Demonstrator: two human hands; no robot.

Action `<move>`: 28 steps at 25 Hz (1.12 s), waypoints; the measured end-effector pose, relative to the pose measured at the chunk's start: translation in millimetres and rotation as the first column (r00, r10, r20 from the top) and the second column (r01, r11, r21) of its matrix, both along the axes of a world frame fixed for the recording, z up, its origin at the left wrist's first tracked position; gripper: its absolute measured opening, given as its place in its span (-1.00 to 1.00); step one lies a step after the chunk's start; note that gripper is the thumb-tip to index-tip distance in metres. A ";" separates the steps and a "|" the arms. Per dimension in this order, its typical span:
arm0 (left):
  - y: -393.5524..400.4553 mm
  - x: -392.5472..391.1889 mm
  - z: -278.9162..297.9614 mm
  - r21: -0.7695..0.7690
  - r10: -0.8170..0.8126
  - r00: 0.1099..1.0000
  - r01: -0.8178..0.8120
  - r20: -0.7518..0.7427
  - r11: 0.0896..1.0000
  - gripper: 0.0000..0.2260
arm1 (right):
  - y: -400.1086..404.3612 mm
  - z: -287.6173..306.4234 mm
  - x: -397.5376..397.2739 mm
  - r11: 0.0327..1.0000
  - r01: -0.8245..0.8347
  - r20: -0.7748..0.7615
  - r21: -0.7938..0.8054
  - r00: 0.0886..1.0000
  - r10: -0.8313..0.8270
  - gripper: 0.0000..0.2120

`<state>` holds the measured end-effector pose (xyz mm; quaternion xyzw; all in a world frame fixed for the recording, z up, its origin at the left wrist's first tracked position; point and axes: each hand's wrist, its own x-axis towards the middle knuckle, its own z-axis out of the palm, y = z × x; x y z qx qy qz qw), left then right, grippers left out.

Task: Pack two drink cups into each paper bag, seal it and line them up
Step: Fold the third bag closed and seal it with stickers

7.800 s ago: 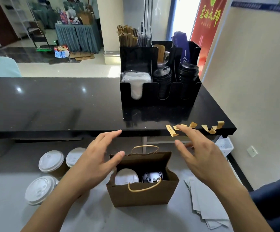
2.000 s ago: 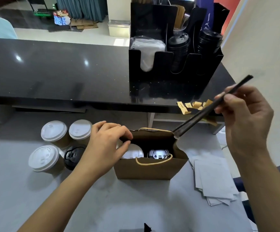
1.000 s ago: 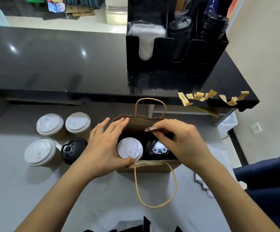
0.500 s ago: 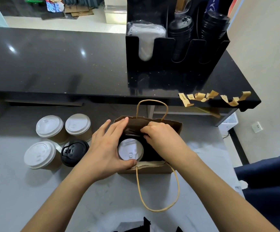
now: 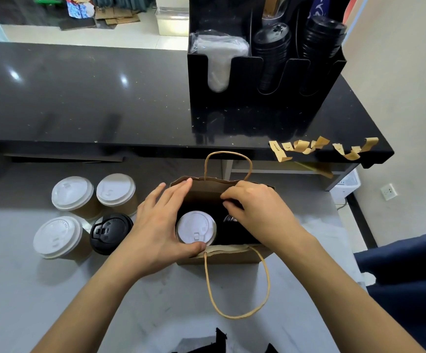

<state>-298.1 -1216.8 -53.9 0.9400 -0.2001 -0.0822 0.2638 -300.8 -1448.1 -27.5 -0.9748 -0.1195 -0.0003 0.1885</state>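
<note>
- The left hand [image 5: 159, 225] is spread wide over the left end of the open brown paper bag [image 5: 222, 256]: its straight fingers lie along the far wall near the rim, and its thumb presses the near rim just beside the white-lidded cup [image 5: 196, 230] inside.
- The right hand [image 5: 255, 207] reaches into the bag's mouth from the right with fingers curled, their tips pinched together against the far wall; whether they hold anything cannot be told.
- Both forearms come up from the bottom edge and converge on the bag.
- The bag stands upright on the pale grey worktop [image 5: 28, 289], one twine handle up at the back, the other flopped forward on the surface.
- A dark-lidded cup [image 5: 229, 219] sits to the right of the white-lidded one, mostly hidden beneath the right hand.
- Left of the bag stand three white-lidded paper cups [image 5: 72, 193] and one black-lidded cup [image 5: 110, 230], close together.
- Brown paper sticker strips [image 5: 306, 146] hang along the edge of the black counter [image 5: 79, 98], below a black organiser [image 5: 262, 72] holding lids.
</note>
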 end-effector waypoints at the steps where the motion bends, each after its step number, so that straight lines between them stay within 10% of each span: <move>1: -0.4 0.0 0.1 -0.005 0.003 1.000 -0.003 0.001 1.000 0.04 | -3.5 0.0 -2.7 0.999 0.006 0.023 0.035 1.000 -0.006 -0.78; 28: -11.8 4.1 -2.5 -0.259 0.092 0.996 -0.084 0.020 0.962 -0.15 | -104.3 18.3 -9.3 0.921 0.258 0.272 0.293 0.901 -0.339 -0.89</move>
